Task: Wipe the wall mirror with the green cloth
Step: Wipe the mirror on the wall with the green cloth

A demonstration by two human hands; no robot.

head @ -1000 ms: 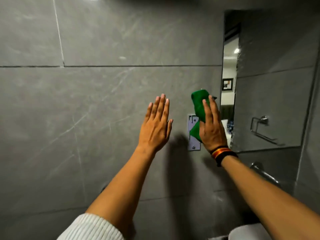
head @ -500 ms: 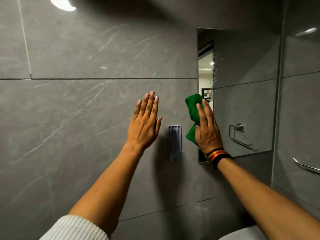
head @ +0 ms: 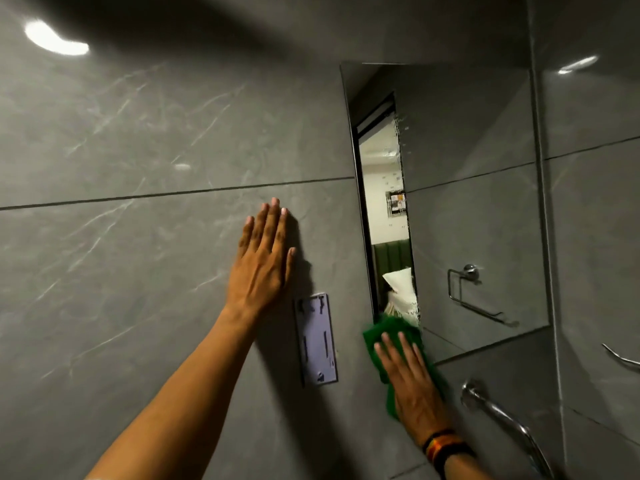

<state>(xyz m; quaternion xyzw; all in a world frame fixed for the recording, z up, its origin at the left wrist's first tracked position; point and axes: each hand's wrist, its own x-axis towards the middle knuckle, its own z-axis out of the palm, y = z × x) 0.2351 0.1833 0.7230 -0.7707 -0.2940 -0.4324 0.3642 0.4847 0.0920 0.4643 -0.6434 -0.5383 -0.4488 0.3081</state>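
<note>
The wall mirror (head: 467,209) hangs on the grey tiled wall at the right, reflecting a doorway strip and a towel ring. My right hand (head: 412,386) presses the green cloth (head: 391,332) flat against the mirror's lower left corner, fingers spread over it; part of the cloth is hidden under the palm. My left hand (head: 263,261) lies flat and open on the bare wall tile, left of the mirror, holding nothing.
A pale rectangular wall plate (head: 316,339) sits between my two hands. A chrome grab bar (head: 502,417) juts out below the mirror, close to my right wrist. Another chrome rail (head: 621,358) shows on the right side wall.
My right hand has slid the cloth down from the mirror's mid left edge to its lower left corner. The left hand now rests flat on the wall. The view has tilted upward.
</note>
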